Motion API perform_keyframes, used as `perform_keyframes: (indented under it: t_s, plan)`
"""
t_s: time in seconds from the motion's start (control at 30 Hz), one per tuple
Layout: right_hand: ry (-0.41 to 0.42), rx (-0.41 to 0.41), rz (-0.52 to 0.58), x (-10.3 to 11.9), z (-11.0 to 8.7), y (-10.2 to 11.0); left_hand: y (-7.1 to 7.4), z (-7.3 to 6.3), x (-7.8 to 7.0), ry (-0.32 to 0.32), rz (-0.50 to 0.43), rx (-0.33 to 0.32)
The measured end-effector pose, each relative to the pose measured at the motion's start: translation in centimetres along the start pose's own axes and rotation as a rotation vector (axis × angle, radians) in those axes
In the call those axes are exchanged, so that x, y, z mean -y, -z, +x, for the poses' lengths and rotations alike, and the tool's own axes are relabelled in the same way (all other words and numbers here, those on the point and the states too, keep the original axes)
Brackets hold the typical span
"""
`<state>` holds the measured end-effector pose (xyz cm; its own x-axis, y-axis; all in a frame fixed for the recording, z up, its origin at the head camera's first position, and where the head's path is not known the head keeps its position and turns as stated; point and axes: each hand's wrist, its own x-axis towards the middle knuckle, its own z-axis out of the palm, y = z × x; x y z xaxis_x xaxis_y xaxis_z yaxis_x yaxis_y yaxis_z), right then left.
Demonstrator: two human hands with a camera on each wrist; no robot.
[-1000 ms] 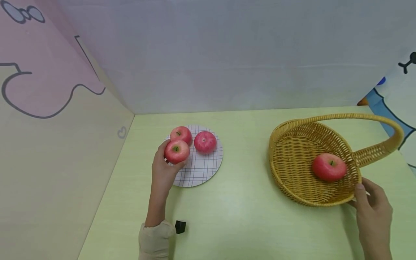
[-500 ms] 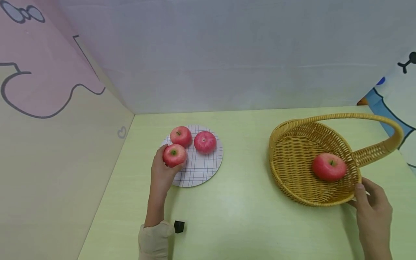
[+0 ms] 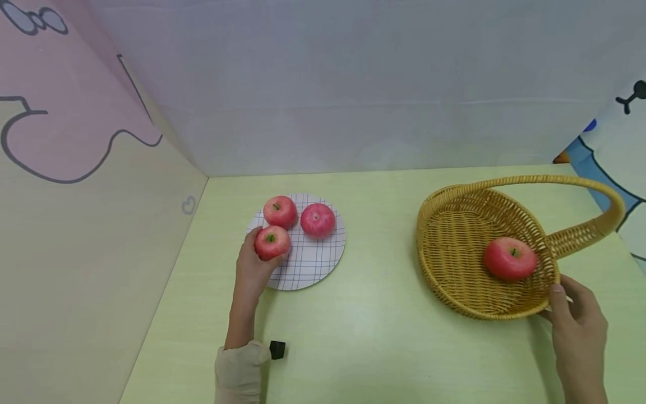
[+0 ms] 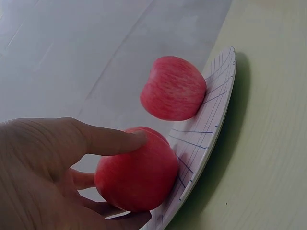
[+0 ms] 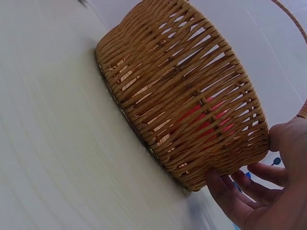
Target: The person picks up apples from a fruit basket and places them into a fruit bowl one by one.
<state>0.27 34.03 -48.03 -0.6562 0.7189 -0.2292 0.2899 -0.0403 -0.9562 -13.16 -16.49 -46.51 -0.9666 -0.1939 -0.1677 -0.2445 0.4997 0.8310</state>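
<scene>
My left hand [image 3: 251,266] holds a red apple [image 3: 273,242] between thumb and fingers at the left part of a round white plate [image 3: 315,258] with a blue grid. In the left wrist view the held apple [image 4: 139,175] is close against the plate; whether it touches cannot be told. Two more apples lie on the plate, one behind the held apple [image 3: 280,212] and one to its right [image 3: 318,220]. At the right, my right hand [image 3: 579,322] grips the near right rim of a woven basket [image 3: 449,252], thumb on top and fingers underneath. One apple [image 3: 510,258] sits inside.
The basket's tall arched handle [image 3: 545,179] rises over its back and right side. A small black object [image 3: 277,349] is beside the left sleeve [image 3: 241,367]. Walls bound the pale green table [image 3: 373,336] at the back and left.
The left hand has brought the apple slightly lower and nearer to me, down toward the plate, uncovering more of the apple behind. The right hand and basket have stayed in place.
</scene>
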Motion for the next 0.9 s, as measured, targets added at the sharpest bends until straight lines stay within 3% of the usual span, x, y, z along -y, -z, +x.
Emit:
perform_keyframes:
  t_s: [0.23,0.53,0.9]
  plan:
    - [-0.001,0.006,-0.047,-0.3,0.3,0.0,0.1,0.4,0.2,-0.006,0.028,0.015]
    - [0.017,0.001,-0.066,-0.4,0.5,-0.1,0.4,0.6,0.2,-0.034,0.072,0.082]
    - [0.017,0.013,-0.085,-0.6,0.4,0.2,1.4,-0.1,0.0,-0.022,0.056,0.074]
